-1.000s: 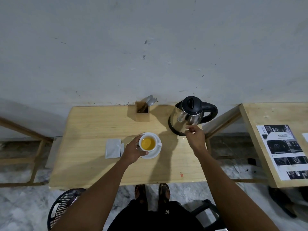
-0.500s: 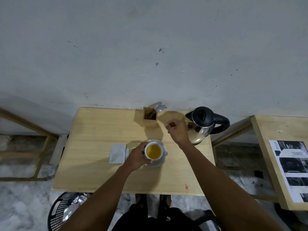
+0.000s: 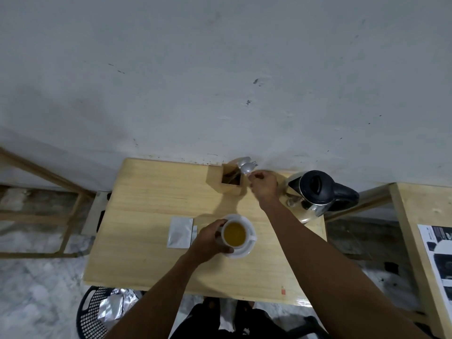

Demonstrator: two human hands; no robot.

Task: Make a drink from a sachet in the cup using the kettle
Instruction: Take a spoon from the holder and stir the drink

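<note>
A white cup [image 3: 235,234] holding yellow drink stands on a white saucer [image 3: 247,249] in the middle of the wooden table [image 3: 151,255]. My left hand [image 3: 208,241] grips the cup's left side. My right hand [image 3: 264,185] is at the back of the table, its fingertips pinched at a spoon [image 3: 245,168] that sticks out of a wooden cutlery holder [image 3: 231,178]. The steel kettle [image 3: 315,194] with a black lid and handle stands just right of that hand. A silver sachet [image 3: 180,232] lies flat to the left of the cup.
A grey wall rises right behind the table. A second wooden table [image 3: 415,228] with a printed sheet [image 3: 440,255] stands to the right. A black mesh bin [image 3: 97,311] with silver wrappers sits on the floor at the front left.
My right hand has left the kettle and moved left and back to the spoon in the cutlery holder. My left hand has stayed on the cup.
</note>
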